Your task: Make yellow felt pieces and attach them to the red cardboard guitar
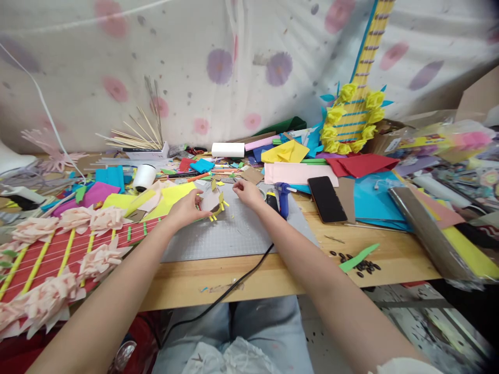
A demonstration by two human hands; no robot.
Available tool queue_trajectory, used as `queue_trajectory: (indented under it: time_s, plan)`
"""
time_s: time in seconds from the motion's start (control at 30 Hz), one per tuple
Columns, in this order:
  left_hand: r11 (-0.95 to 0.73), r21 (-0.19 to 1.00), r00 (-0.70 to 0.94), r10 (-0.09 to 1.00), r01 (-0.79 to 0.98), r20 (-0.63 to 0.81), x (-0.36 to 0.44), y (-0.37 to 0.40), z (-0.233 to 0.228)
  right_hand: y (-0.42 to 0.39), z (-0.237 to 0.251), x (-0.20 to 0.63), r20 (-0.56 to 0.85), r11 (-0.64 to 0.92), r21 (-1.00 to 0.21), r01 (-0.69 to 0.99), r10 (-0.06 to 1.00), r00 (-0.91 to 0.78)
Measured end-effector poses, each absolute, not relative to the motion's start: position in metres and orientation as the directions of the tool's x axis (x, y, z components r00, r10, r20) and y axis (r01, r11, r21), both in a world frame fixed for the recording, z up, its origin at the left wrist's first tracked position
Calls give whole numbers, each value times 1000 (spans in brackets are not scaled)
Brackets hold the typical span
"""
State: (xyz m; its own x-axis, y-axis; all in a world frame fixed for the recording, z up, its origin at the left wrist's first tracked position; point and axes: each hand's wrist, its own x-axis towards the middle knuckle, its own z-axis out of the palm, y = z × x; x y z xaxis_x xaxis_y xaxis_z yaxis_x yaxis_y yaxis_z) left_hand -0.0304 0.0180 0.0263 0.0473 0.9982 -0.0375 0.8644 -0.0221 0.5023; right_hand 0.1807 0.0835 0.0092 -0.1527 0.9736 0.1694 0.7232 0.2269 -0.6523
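My left hand (188, 209) grips a small pale paper piece (211, 201) with yellow strips sticking out of it, held just above the grey cutting mat (234, 234). My right hand (247, 192) rests at the mat's far edge with its fingers curled on small scraps there; whether it pinches anything is hidden. A blue glue gun (283, 198) lies just right of the right hand, and its black cord (241, 275) runs across the mat toward me.
A black phone (326, 199) lies right of the glue gun. A red paper guitar with pink flowers (58, 254) covers the left side. A yellow-flowered paper guitar (356, 111) leans at the back. Coloured paper sheets, a white roll (228, 149), skewers (132, 137) and a green strip (357, 257) crowd the wooden table (249, 280).
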Motion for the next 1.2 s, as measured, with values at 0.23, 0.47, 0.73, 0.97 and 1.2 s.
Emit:
queue_trajectory:
  time_s: [0.23,0.47,0.73,0.97,1.2]
  plan:
    - [-47,530,97,993,846,-68,-39,15,28,138,8,153,131,447,-438,780,890,-436]
    - [-49,398,97,990,916,-102,-51,9,35,149,-4,144,188,498,-295,815,867,-462]
    - [-103,191,129,983,976,-129,-48,9,40,120,9,164,180,384,-578,720,921,-347]
    - [-133,127,155,971,983,-182,-41,21,55,81,5,180,193,355,-747,562,925,-327]
    - [-226,86,239,952,970,-192,-35,29,74,72,0,189,60,136,-928,347,973,-221]
